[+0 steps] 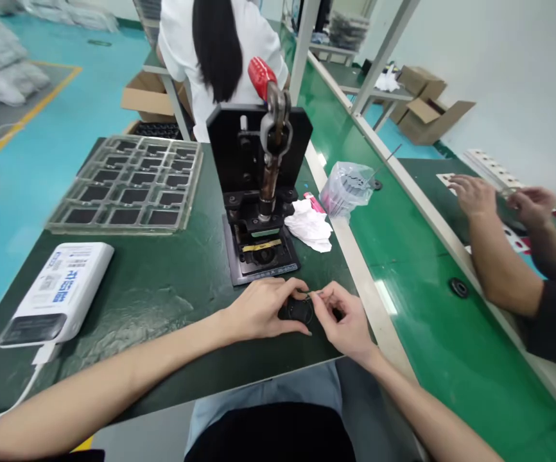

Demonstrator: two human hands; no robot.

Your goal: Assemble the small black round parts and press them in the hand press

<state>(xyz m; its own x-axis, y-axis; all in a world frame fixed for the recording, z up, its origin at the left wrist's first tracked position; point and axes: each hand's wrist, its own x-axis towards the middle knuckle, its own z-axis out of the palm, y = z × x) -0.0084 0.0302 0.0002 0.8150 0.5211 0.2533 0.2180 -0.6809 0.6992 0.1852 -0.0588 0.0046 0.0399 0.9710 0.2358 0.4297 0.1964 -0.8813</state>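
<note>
Close to the table's front edge, my left hand (271, 309) curls its thumb and fingers around a small black round part (300, 310), holding it against the table. My right hand (344, 319) is closed in a pinch at the right rim of that part. A thin, faint line loops around the part near those fingertips; what the pinch holds is too small to make out. Just beyond my hands stands a black hand press (263, 160) with a red-capped lever (261, 76). A yellow strip (262, 246) lies across its fixture, above a dark round seat.
To the left are a clear compartment tray (124, 186) of dark square pieces and a white power bank (59, 292) with a cable. White tissue (309, 224) and a plastic-bagged container (348, 189) lie right of the press. A co-worker's hands (504, 199) work across the green conveyor (417, 301).
</note>
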